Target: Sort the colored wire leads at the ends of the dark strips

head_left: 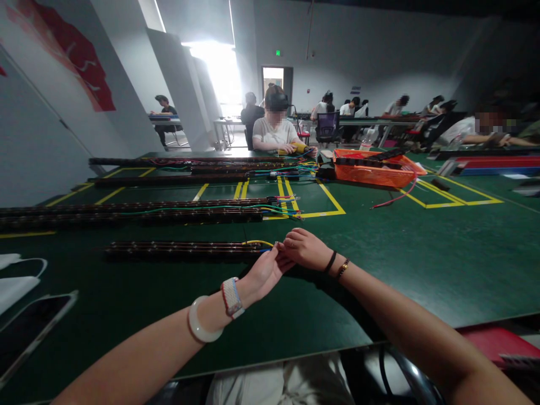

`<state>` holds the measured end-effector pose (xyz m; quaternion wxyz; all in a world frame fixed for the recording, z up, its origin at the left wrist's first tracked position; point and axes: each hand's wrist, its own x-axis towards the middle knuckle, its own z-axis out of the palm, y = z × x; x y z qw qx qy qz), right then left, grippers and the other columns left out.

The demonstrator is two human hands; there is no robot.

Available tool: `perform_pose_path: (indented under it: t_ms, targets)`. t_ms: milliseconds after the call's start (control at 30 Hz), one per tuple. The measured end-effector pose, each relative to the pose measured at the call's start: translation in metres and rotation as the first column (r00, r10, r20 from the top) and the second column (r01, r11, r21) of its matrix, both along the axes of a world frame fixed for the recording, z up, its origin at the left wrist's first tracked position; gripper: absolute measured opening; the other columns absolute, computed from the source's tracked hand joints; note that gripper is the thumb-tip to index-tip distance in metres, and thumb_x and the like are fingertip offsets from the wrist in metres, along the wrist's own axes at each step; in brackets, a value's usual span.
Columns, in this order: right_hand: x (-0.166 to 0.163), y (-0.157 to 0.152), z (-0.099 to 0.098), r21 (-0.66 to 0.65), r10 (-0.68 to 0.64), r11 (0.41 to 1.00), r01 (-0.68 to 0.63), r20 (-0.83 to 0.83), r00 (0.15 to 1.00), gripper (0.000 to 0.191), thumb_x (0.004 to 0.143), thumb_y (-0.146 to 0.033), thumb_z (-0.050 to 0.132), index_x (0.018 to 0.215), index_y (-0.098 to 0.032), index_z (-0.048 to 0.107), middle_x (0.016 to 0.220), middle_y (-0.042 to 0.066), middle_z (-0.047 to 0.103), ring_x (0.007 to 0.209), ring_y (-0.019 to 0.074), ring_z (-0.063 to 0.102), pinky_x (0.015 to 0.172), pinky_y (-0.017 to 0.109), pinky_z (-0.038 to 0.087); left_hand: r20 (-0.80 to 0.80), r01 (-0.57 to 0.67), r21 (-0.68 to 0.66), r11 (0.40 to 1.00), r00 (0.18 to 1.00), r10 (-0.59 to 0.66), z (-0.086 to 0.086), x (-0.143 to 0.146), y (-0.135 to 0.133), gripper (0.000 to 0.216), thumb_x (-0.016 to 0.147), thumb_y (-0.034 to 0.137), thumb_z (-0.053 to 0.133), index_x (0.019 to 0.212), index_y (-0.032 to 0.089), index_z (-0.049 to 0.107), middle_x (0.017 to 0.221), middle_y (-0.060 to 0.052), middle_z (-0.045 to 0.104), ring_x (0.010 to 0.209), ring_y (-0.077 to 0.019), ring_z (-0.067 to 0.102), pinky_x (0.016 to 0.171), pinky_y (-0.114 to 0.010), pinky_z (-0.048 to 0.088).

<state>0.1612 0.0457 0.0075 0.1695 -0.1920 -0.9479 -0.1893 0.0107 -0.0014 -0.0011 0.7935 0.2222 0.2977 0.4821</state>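
Note:
My left hand (264,272) is closed at the right end of a short dark cable bundle (185,251) lying on the green table. A yellow wire (259,242) and a blue wire (264,250) run out of the bundle to its fingers. Against those fingertips, my right hand (307,248) is bent down in a pinch. Whatever lies between its fingers is too small and covered to make out. Behind both hands, longer dark bundles (139,211) end in coloured wires with metal tips (297,214).
Across the table (400,264) sits a person (276,126) holding something yellow, beside more bundles (177,179). An orange basket (373,175) stands at the back right, a pink wire (394,199) trailing from it. A phone (36,332) lies at the left edge.

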Motion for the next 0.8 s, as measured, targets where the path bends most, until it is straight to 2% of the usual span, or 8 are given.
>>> perform_pose_path:
  t_ms: [167,267,333,500,633,800]
  targets:
    - [0.01,-0.002,0.006,-0.222,-0.105,0.972,0.073,-0.136,0.985,0.032,0.088,-0.041,0.049,0.109,-0.02,0.06,0.097,0.007,0.062,0.09,0.0179,0.05,0.084,0.033,0.034,-0.05,0.047,0.025,0.999,0.998,-0.046,0.003,-0.003,0.0,0.025,0.093,0.025,0.037,0.092,0.01,0.058,0.09,-0.011,0.066,0.088,-0.0173,0.062,0.096,-0.04,0.041]
    - [0.02,-0.002,0.009,-0.32,-0.156,0.942,0.105,-0.14,0.978,0.043,0.081,-0.049,0.057,0.112,-0.019,0.058,0.1,0.008,0.062,0.092,0.0193,0.052,0.085,0.034,0.034,-0.079,0.085,0.024,0.996,0.993,-0.083,0.001,-0.004,0.002,0.031,0.093,0.031,0.038,0.103,0.008,0.056,0.101,-0.015,0.065,0.097,-0.0204,0.061,0.098,-0.041,0.04]
    - [0.025,-0.002,0.011,-0.362,-0.186,0.923,0.131,-0.12,0.975,0.043,0.078,-0.049,0.059,0.108,-0.019,0.06,0.096,0.008,0.063,0.09,0.0191,0.054,0.085,0.034,0.034,-0.084,0.099,0.024,0.995,0.992,-0.097,0.0,-0.005,0.003,0.034,0.092,0.033,0.038,0.106,0.006,0.055,0.104,-0.018,0.064,0.1,-0.0218,0.061,0.098,-0.041,0.039]
    - [0.028,-0.002,0.01,-0.41,-0.206,0.896,0.17,-0.045,0.978,0.024,0.084,-0.04,0.055,0.089,-0.02,0.066,0.077,0.004,0.066,0.077,0.0157,0.057,0.08,0.03,0.034,-0.1,0.088,0.009,0.996,0.991,-0.086,0.0,-0.004,0.002,0.031,0.092,0.03,0.039,0.097,0.005,0.057,0.103,-0.021,0.065,0.1,-0.0236,0.061,0.099,-0.041,0.04]
    - [0.025,-0.003,0.008,-0.414,-0.211,0.89,0.189,-0.006,0.978,0.022,0.087,-0.032,0.051,0.087,-0.019,0.068,0.076,0.005,0.068,0.075,0.0152,0.058,0.077,0.029,0.035,-0.104,0.088,0.017,0.996,0.991,-0.085,0.001,-0.003,0.001,0.028,0.092,0.028,0.04,0.092,0.007,0.058,0.102,-0.02,0.065,0.099,-0.0236,0.062,0.098,-0.041,0.04]
    - [0.025,-0.002,0.008,-0.429,-0.226,0.881,0.202,-0.005,0.974,0.023,0.089,-0.03,0.049,0.085,-0.018,0.068,0.075,0.005,0.068,0.075,0.0149,0.06,0.074,0.027,0.035,-0.089,0.092,0.016,0.996,0.992,-0.09,0.001,-0.004,0.001,0.028,0.092,0.028,0.041,0.096,0.007,0.058,0.103,-0.019,0.065,0.1,-0.0234,0.062,0.099,-0.041,0.04]
